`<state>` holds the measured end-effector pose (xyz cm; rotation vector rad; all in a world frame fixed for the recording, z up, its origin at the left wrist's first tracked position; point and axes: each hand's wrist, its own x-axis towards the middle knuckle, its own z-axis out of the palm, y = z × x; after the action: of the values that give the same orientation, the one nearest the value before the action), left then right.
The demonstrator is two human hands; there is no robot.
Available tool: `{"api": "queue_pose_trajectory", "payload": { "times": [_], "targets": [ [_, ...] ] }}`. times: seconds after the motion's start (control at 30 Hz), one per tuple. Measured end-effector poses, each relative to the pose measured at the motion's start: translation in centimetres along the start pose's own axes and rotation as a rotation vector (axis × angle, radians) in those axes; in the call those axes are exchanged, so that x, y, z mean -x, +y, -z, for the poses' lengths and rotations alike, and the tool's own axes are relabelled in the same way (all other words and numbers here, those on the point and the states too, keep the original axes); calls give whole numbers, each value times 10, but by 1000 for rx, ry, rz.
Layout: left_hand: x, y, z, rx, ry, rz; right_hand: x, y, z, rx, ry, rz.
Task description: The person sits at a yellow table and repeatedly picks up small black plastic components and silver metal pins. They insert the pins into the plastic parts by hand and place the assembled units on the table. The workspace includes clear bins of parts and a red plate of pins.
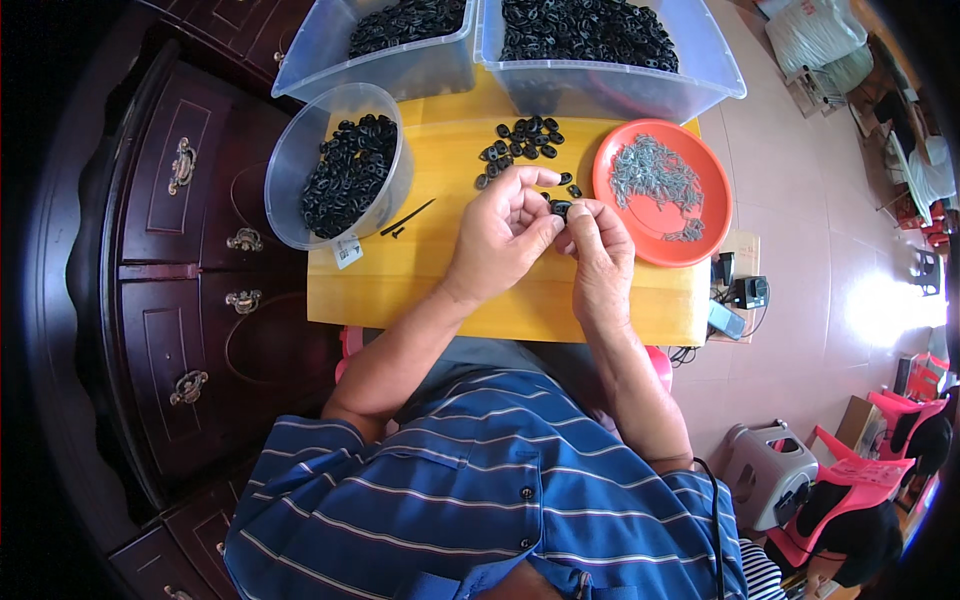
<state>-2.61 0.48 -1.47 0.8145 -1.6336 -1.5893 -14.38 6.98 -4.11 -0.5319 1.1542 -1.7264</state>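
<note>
Over the middle of a yellow table (400, 290), my left hand (505, 235) and my right hand (600, 255) meet at one small black oval plastic piece (561, 208). Fingertips of both hands pinch it, and they partly cover it. Whether a pin is also between my right fingers is too small to tell. Just beyond my hands lies a loose group of similar black oval pieces (530, 135). To the right, an orange-red round plate (715, 190) holds a heap of small silvery metal pins (655, 172).
Left stands a clear round tub (400, 175) of black pieces. Two clear bins, left (420, 72) and right (600, 85), sit at the far edge, filled with more. A dark pointed tool (408, 217) lies beside the tub. Dark wooden drawers (160, 240) flank the table; a grey stool (770, 465) stands right.
</note>
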Motion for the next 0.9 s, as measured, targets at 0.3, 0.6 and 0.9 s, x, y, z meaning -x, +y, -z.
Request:
{"api": "queue_pose_trajectory", "payload": {
  "times": [0.3,0.6,0.9],
  "targets": [
    [-2,3,4,-14,-35,7,-1,1,1,20,-32,-7],
    [1,-1,9,-227,-22,-118,-2,-1,4,-14,-26,-50],
    [-2,8,9,-718,30,-491,-3,1,4,-21,-64,-66]
  ]
}}
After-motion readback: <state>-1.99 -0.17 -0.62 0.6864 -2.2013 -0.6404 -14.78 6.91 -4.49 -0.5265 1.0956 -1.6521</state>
